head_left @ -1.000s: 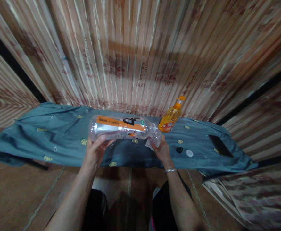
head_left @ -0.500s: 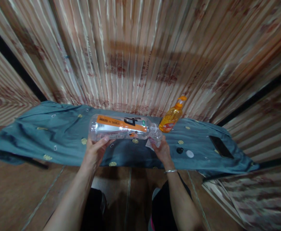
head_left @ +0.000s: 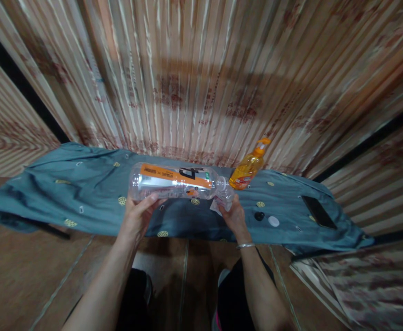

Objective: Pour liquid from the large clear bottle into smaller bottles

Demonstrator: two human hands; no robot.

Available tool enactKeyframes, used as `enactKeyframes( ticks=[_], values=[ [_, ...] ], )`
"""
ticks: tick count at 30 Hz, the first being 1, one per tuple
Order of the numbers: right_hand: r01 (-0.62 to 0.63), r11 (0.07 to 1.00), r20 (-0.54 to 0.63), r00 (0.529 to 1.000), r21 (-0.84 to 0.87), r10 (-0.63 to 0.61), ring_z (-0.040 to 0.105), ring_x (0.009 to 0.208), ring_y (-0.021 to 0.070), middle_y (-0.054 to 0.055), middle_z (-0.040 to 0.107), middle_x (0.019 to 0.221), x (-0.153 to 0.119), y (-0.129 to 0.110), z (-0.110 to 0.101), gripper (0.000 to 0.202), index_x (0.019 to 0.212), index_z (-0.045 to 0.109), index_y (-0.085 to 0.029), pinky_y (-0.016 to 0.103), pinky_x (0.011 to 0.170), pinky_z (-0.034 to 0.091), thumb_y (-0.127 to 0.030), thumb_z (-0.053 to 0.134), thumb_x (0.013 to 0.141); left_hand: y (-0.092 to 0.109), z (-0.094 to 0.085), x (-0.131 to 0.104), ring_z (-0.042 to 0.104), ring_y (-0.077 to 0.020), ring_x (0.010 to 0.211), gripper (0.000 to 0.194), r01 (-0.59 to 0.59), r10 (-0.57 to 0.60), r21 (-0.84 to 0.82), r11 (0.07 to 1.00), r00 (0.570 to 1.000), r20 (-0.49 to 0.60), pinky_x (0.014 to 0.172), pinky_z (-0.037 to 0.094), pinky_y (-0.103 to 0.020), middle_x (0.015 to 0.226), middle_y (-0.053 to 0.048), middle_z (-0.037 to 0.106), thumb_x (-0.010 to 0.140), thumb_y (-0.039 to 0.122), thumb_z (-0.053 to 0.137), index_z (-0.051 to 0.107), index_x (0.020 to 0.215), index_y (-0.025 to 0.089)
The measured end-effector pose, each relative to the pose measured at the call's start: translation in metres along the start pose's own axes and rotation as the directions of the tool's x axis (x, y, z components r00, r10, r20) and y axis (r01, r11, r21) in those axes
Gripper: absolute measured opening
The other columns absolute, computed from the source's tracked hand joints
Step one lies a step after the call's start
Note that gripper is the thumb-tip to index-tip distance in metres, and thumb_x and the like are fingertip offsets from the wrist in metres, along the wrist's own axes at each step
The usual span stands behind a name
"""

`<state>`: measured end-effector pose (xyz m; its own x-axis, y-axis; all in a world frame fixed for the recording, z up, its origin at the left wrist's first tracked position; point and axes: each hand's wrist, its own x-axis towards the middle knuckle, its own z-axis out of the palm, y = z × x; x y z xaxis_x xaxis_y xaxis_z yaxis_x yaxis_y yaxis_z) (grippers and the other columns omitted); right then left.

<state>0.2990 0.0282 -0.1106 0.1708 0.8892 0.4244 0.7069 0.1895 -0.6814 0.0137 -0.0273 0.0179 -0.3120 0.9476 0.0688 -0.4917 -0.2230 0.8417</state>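
Observation:
A large clear plastic bottle [head_left: 173,181] with an orange and silver label lies on its side in the air, its neck toward the right. Around the underside near its base, my left hand [head_left: 141,209] is closed, thumb along the front. Just below the neck, my right hand [head_left: 234,215] grips a small clear plastic piece with a whitish, tissue-like part [head_left: 216,205]; its exact kind I cannot make out. The bottle's mouth meets this clear piece. Behind my right hand stands a pump bottle [head_left: 246,171] of orange liquid with an orange pump head.
On the blue-green patterned cloth [head_left: 98,197] lie a black cap [head_left: 259,215], a white round cap [head_left: 273,221] and a dark phone [head_left: 319,212] to the right. A pleated curtain [head_left: 194,92] hangs close behind, with dark poles at both sides.
The view has shifted very slightly. Both hands keep the same hold on the large bottle and the clear piece; nothing else has visibly moved.

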Motion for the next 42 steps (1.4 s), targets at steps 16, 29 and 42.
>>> enactKeyframes(
  ticks=[16,29,42],
  values=[
    [0.016,1.0,-0.009,1.0,0.006,-0.016,0.073,0.102,0.0315,0.011,0.074,0.11,-0.0001,-0.0036,-0.0009,0.04,0.118,0.055,-0.021,0.045,0.087,0.06,-0.029,0.066,0.079,-0.0003,0.0021,0.0002,0.076,-0.0226,0.078,0.063,0.005,-0.006,-0.027,1.0,1.0,-0.029,0.072,0.065,-0.032,0.085,-0.002,0.08,0.044,0.03,0.099,0.074,0.101,0.023],
    [0.023,1.0,-0.006,1.0,-0.001,-0.023,0.072,0.104,0.0302,0.01,0.073,0.114,-0.0002,-0.0015,-0.0012,0.04,0.118,0.055,-0.023,0.044,0.09,0.06,-0.028,0.065,0.079,-0.0017,-0.0003,0.0005,0.076,-0.0233,0.08,0.065,0.005,-0.006,-0.031,1.0,1.0,-0.028,0.071,0.065,-0.032,0.087,-0.002,0.079,0.047,0.027,0.098,0.074,0.107,0.024],
    [0.016,1.0,-0.005,1.0,0.011,-0.016,0.073,0.106,0.0308,0.012,0.074,0.113,0.0001,-0.0034,-0.0022,0.039,0.117,0.055,-0.022,0.043,0.087,0.06,-0.029,0.065,0.079,-0.0008,0.0002,0.0,0.075,-0.0227,0.082,0.053,0.018,-0.018,-0.026,1.0,1.0,-0.024,0.072,0.064,-0.031,0.085,-0.002,0.078,0.046,0.029,0.098,0.073,0.092,0.021]
  ],
)
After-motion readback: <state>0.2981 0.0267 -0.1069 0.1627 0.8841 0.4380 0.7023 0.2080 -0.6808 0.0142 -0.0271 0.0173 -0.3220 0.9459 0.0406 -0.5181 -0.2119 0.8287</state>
